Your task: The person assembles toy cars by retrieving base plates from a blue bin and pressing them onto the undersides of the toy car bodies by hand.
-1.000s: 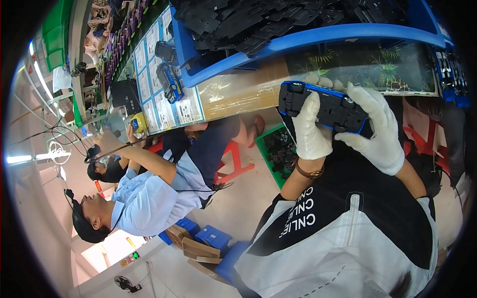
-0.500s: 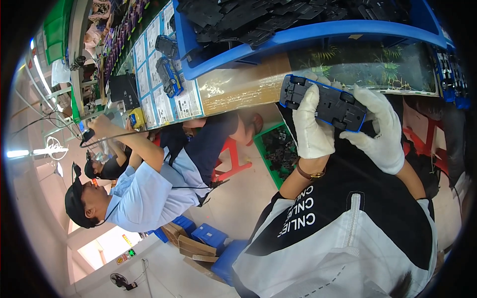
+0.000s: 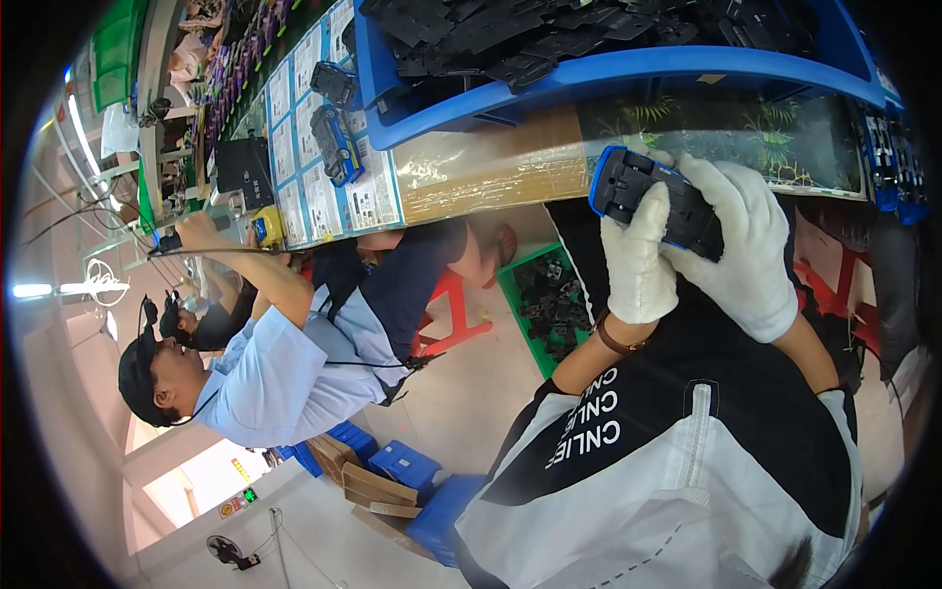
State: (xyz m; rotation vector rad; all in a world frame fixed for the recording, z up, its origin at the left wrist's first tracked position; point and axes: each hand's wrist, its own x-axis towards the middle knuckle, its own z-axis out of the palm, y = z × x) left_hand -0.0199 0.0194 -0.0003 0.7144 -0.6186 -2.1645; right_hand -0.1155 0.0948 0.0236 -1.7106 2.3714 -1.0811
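Note:
A toy car with a blue body is held underside up between my two white-gloved hands, its black base facing me. My left hand grips it from the near side, the thumb lying across the base. My right hand wraps round the car's right end, fingers over the far edge and thumb at the near edge. The gloves hide the right part of the car. Beyond my hands a large blue bin holds a heap of black plastic car bases.
On a sheet-covered tabletop at left lie a blue toy car and a dark one. More blue cars line the far right. A green crate of black parts stands below. A co-worker sits at left.
My right hand has closed from beside the car onto its right end, covering the wheels there. The car has turned slightly, its left end shifting right. The co-worker has leaned a little.

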